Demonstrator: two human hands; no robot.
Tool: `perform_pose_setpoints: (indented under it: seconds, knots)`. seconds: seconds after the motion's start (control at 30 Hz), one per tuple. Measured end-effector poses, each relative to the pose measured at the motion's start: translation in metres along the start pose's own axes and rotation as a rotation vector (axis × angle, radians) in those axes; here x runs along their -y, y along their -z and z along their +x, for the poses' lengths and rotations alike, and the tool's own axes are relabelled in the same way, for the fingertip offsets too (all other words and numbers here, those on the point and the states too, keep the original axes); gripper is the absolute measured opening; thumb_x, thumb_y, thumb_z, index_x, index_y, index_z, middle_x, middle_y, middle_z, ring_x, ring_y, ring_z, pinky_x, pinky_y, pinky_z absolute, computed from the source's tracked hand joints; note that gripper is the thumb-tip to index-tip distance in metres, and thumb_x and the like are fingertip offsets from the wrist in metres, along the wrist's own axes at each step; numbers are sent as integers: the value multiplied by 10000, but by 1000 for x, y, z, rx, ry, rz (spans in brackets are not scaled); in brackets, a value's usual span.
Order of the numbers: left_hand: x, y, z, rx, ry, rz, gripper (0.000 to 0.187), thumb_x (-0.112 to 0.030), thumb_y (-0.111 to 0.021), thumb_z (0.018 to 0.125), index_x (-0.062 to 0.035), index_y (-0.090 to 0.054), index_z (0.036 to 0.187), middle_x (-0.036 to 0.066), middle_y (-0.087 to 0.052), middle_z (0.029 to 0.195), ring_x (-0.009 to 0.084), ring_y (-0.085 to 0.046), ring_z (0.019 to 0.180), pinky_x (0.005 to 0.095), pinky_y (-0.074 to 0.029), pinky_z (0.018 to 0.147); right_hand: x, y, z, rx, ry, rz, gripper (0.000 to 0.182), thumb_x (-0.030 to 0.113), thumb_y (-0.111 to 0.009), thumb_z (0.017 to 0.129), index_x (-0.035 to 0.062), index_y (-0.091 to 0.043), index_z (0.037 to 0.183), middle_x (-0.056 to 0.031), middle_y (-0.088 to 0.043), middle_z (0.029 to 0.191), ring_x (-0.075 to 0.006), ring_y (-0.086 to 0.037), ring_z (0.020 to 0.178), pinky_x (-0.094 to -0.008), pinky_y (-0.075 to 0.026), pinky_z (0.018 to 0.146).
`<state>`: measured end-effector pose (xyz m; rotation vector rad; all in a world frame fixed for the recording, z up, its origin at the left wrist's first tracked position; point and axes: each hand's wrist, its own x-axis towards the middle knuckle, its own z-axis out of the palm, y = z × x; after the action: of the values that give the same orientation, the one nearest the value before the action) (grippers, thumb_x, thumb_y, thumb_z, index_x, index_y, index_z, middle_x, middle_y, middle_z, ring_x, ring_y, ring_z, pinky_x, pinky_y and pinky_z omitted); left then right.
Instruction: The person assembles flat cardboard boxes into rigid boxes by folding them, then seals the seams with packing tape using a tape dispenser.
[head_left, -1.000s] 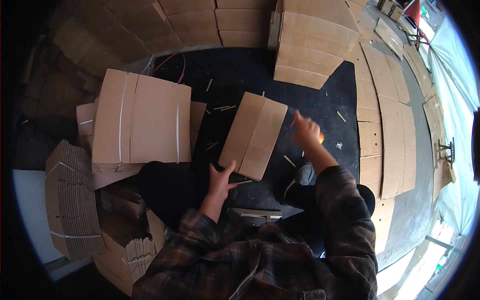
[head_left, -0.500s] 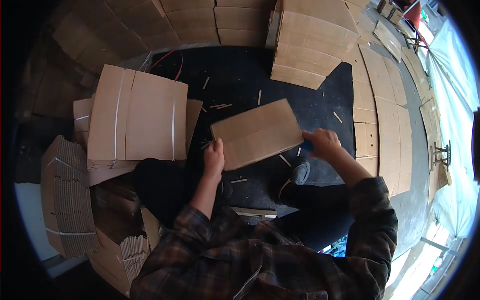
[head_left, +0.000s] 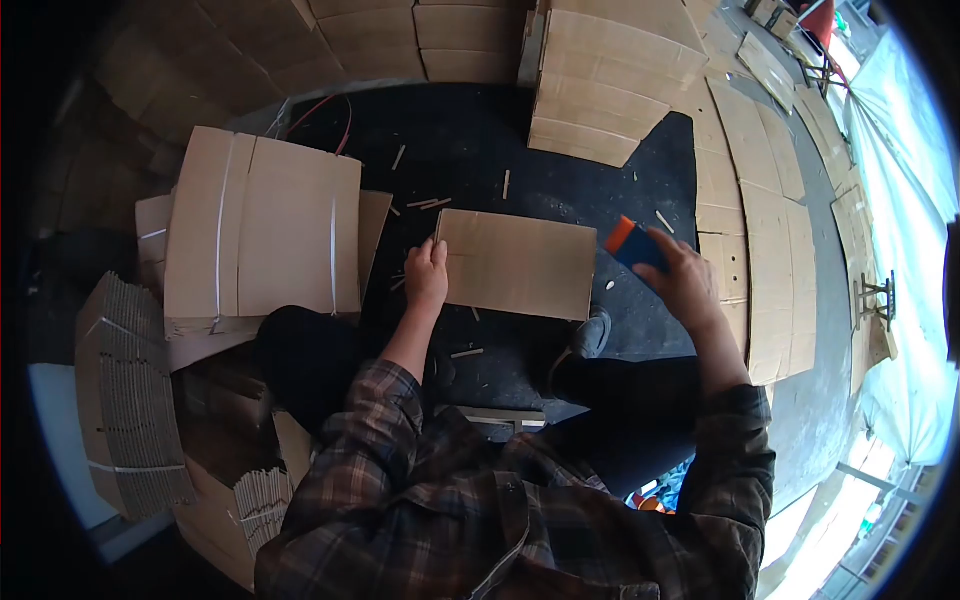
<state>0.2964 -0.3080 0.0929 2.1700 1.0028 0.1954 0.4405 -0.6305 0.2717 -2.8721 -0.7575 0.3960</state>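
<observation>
Cardboard sheet [head_left: 520, 262], tilted in the air a moment ago, is now being pinned flat by the left hand [head_left: 426, 274], while a blue-and-orange tool [head_left: 634, 244] is being gripped in the right hand [head_left: 682, 282], ready for working

The floor is covered by a black mat [head_left: 480, 150] littered with small cardboard offcuts [head_left: 436, 204]. Flattened cardboard sheets [head_left: 745, 210] line the mat's right edge; beyond them lies grey concrete floor [head_left: 830, 330]. A stack of folded cartons [head_left: 610, 85] sits at the mat's far edge. A strapped cardboard bundle [head_left: 262, 230] lies at the left edge, with a corrugated bundle [head_left: 125, 390] stood on edge below it. Daylight enters through white sheeting [head_left: 900, 170] on the right.
</observation>
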Motion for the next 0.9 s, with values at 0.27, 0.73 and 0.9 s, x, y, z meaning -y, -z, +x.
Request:
perform_pose_setpoints:
  seconds: [0.27, 0.73, 0.9]
  knots:
    - [-86, 56, -53, 195, 69, -802, 486, -452, -440, 995, -58, -583, 1241, 96, -602, 1215, 208, -538, 1141, 392, -414, 936, 46, 10, -14, -64, 377, 727, 585, 415, -754, 748, 32, -612, 1166, -155, -656, 1115, -299, -663, 990, -360, -526, 851]
    - [-83, 46, -74, 582, 463, -1269, 278, -348, -594, 945, -106, -652, 1069, 34, -665, 1002, 142, -619, 975, 359, -486, 858, 69, -3, 17, 313, 223, 676, 502, 385, -798, 749, -42, -681, 986, -171, -678, 799, -244, -688, 787, -329, -547, 746]
    - [-67, 38, -68, 589, 581, -1437, 258, -303, -611, 933, -81, -647, 1058, 50, -667, 987, 161, -635, 949, 376, -500, 871, 81, -19, 35, 350, 130, 655, 457, 393, -765, 773, -39, -706, 913, -135, -681, 766, -215, -671, 706, -317, -541, 683]
